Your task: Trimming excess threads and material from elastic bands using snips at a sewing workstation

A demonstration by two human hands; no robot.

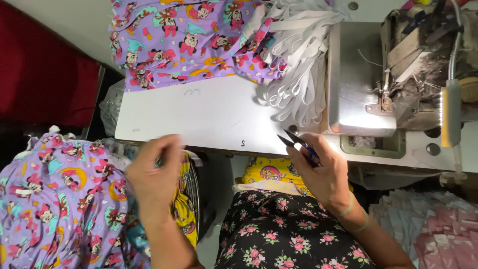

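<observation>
Down at my lap, taking the white table (199, 112) as the marker: left of its near corner lies a heap of purple cartoon-print fabric (55, 199), cut off by the left and bottom edges, so I cannot tell what garment it is. Past it, further left, a dark red surface (45, 74) runs out of view

My left hand (155, 174) hovers just below the table's front edge, beside the purple heap. It is blurred; the fingers are drawn together and curled inward, and I cannot tell whether anything is pinched between them. A yellow printed cloth (185, 209) peeks out behind that wrist, mostly hidden

On the table's far side sits another pile of purple print pieces (189, 40), its top cut off. Right of that pile, a bundle of white elastic loops (298, 65) spills over the table toward the metal plate

My right hand (321, 172) is at the table's front edge, closed around a small pair of thread snips (298, 144); only the dark blades, slightly parted, and a bit of blue handle show past my fingers, the rest is buried in my palm. Below it, another yellow piece (271, 172) rests on my black flowered lap (284, 229)

At the table's right end stands the sewing machine (423, 65), fuzzy with lint, its needle area hard to make out and its body cut off at the top. Below it lies a stack of pale pink cloth (433, 229), only partly in view
</observation>
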